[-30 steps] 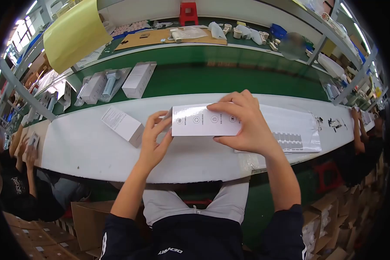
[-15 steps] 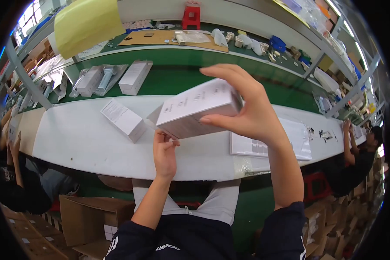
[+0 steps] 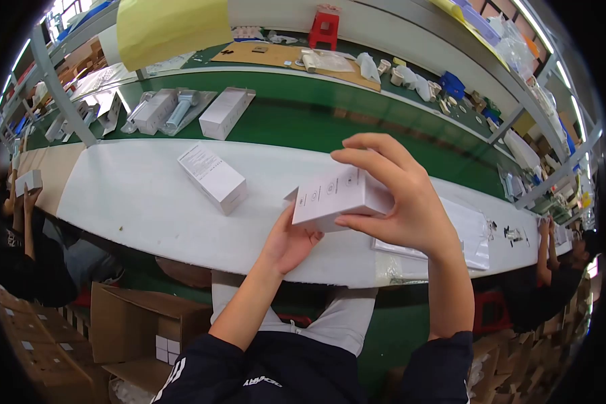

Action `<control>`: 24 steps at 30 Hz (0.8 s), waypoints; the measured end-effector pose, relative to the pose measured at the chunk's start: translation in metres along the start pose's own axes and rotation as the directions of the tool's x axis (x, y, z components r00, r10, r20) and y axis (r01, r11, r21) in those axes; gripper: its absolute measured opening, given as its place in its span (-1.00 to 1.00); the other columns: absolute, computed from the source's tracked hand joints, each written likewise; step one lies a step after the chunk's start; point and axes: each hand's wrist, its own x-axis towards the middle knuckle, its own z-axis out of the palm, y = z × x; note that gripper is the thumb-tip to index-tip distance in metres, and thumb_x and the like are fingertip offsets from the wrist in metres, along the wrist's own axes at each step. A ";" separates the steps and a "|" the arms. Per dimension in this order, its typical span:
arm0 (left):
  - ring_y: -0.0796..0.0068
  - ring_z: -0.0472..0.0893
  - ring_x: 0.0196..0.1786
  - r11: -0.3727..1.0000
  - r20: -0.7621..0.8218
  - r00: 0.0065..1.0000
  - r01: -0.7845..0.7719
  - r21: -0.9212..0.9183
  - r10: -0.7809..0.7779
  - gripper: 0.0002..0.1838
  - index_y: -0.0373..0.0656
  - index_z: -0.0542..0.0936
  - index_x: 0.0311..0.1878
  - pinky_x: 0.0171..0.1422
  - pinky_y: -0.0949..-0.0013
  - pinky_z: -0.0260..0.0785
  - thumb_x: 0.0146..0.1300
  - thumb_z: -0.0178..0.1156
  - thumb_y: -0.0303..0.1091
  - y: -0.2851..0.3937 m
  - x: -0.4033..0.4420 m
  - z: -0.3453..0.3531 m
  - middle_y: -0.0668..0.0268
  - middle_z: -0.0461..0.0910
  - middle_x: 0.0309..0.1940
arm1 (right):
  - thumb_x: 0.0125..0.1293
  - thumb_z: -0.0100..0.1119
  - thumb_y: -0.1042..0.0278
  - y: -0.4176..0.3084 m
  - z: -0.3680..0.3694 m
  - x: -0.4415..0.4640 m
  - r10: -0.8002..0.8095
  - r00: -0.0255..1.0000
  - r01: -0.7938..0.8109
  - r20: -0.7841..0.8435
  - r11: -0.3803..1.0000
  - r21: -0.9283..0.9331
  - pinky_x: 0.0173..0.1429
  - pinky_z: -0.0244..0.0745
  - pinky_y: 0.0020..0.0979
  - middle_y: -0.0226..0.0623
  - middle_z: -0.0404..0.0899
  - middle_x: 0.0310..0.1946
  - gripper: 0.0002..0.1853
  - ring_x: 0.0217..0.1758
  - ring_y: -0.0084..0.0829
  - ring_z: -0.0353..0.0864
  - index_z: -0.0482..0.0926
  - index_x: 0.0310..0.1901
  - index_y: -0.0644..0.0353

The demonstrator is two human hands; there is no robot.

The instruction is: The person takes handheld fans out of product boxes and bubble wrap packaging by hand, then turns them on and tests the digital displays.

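The carton (image 3: 337, 200) is showing white with dark print; the stool (image 3: 324, 30) is glowing red, the hanging sheet (image 3: 173, 30) yellow. The far bundle (image 3: 452, 85) is appearing blue, perhaps.

From where I watch, a red plastic stool (image 3: 324, 28) stands beyond the far green surface. A yellow paper sheet (image 3: 173, 30) hangs at the upper left. Below, I see an open brown cardboard carton (image 3: 138, 337), and a dark-clothed person (image 3: 23, 259) sits off to the left.

On the tabletop (image 3: 135, 195), a carton (image 3: 212, 178) lies left of the held box (image 3: 337, 195), a packet (image 3: 470, 232) right.
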 end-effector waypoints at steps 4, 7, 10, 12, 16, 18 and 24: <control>0.50 0.58 0.06 0.853 0.001 0.968 -0.223 0.472 0.252 -0.65 -0.16 0.55 0.31 0.20 0.33 0.40 0.58 0.08 -0.26 -0.002 0.005 -0.018 0.33 0.63 0.12 | -0.13 0.63 0.36 0.003 0.004 -0.009 -0.064 0.996 0.070 0.054 0.989 -0.127 0.15 0.54 -0.14 -0.18 0.56 0.14 -0.36 0.10 -0.08 0.54 0.65 0.10 0.08; 0.48 0.59 0.08 0.870 0.050 0.973 -0.222 0.440 0.223 -0.65 -0.23 0.59 0.25 0.24 0.30 0.40 0.59 0.06 -0.24 0.009 0.002 -0.018 0.31 0.64 0.09 | -0.15 0.62 0.37 0.002 0.003 -0.015 -0.125 0.984 0.146 0.126 0.975 -0.169 0.13 0.54 -0.13 -0.18 0.56 0.14 -0.36 0.09 -0.09 0.54 0.65 0.09 0.08; 0.38 0.53 0.29 0.927 0.026 1.000 -0.009 0.375 -0.001 -0.55 -0.26 0.49 0.35 0.45 0.19 0.33 0.59 0.06 -0.14 0.022 0.005 -0.009 0.23 0.58 0.25 | -0.10 0.55 0.39 -0.001 0.009 -0.021 -0.225 0.958 0.255 0.176 0.952 -0.167 0.11 0.55 -0.13 -0.24 0.57 0.12 -0.42 0.07 -0.11 0.55 0.63 0.07 0.04; 0.35 0.48 0.36 0.947 0.029 0.998 0.049 0.316 -0.061 -0.50 -0.24 0.45 0.39 0.52 0.17 0.27 0.59 0.04 -0.08 0.022 0.003 -0.011 0.20 0.54 0.31 | -0.06 0.52 0.38 -0.001 0.015 -0.027 -0.275 0.941 0.313 0.197 0.929 -0.197 0.11 0.55 -0.15 -0.28 0.57 0.11 -0.44 0.06 -0.14 0.55 0.62 0.07 0.03; 0.33 0.42 0.43 0.928 0.054 0.999 -0.011 0.372 -0.009 -0.43 -0.22 0.41 0.42 0.55 0.15 0.19 0.57 0.03 0.02 0.026 0.001 -0.013 0.21 0.49 0.38 | -0.20 0.64 0.34 0.010 0.011 -0.037 -0.218 0.961 0.251 0.168 0.947 -0.202 0.06 0.58 -0.17 -0.25 0.59 0.09 -0.34 0.06 -0.14 0.57 0.68 0.08 0.02; 0.33 0.41 0.44 0.944 0.106 0.994 -0.033 0.328 -0.002 -0.43 -0.21 0.41 0.42 0.54 0.16 0.18 0.56 0.04 0.02 0.030 0.001 -0.022 0.22 0.49 0.38 | -0.20 0.67 0.34 0.018 0.010 -0.044 -0.188 0.978 0.200 0.095 0.969 -0.144 0.04 0.57 -0.20 -0.24 0.59 0.08 -0.35 0.06 -0.13 0.57 0.70 0.07 0.04; 0.41 0.51 0.25 0.902 0.173 0.956 -0.284 0.326 0.238 -0.55 -0.14 0.40 0.43 0.31 0.23 0.34 0.57 0.04 -0.22 0.029 -0.002 -0.014 0.30 0.51 0.32 | -0.18 0.73 0.39 0.047 0.008 -0.057 -0.023 0.973 0.063 -0.228 0.984 0.169 0.13 0.54 -0.32 -0.20 0.59 0.09 -0.34 0.09 -0.25 0.59 0.70 0.08 0.16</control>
